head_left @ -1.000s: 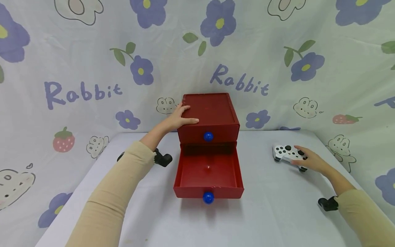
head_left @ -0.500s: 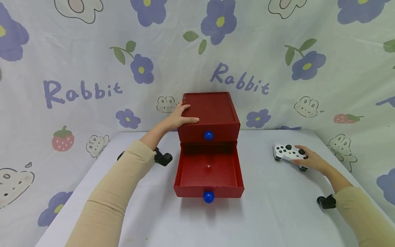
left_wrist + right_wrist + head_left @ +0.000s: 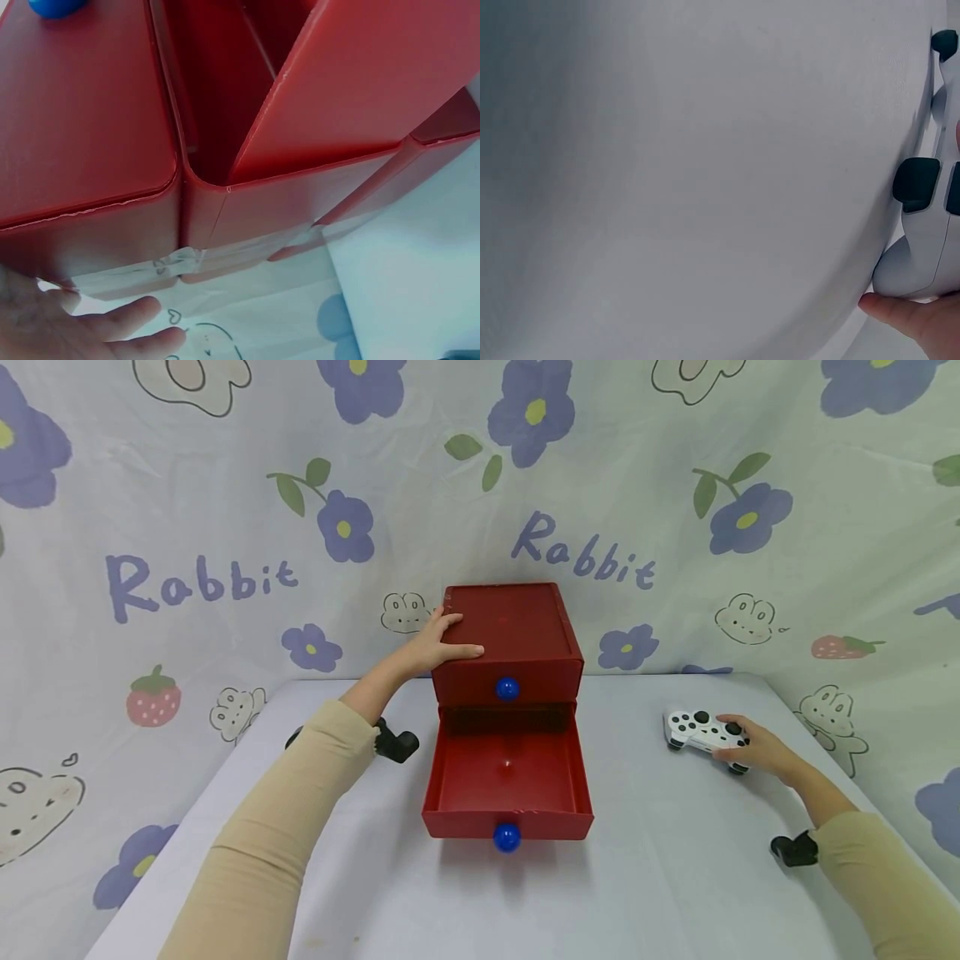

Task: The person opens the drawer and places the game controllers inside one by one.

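Note:
A red two-drawer cabinet (image 3: pixel 502 622) with blue knobs stands mid-table in the head view. Its lower drawer (image 3: pixel 506 777) is pulled out; the upper one is in. My left hand (image 3: pixel 429 648) rests on the cabinet's upper left edge, thumb lying across the top. In the left wrist view, the fingers (image 3: pixel 135 319) of that hand stretch out beside the cabinet's side. To the right, a white game controller (image 3: pixel 693 729) with black buttons lies on the table. My right hand (image 3: pixel 759 748) pinches its right part between thumb and fingers; the thumb (image 3: pixel 904 313) touches a handle in the right wrist view.
The white table (image 3: pixel 637 877) runs around the cabinet and controller. A patterned cloth (image 3: pixel 420 460) hangs behind and along the sides. Black wrist mounts (image 3: pixel 795 850) sit at both sleeves.
Both hands, the cabinet and the controller stay almost exactly in place. The right thumb shifts very slightly against the controller, and the head view tilts a little.

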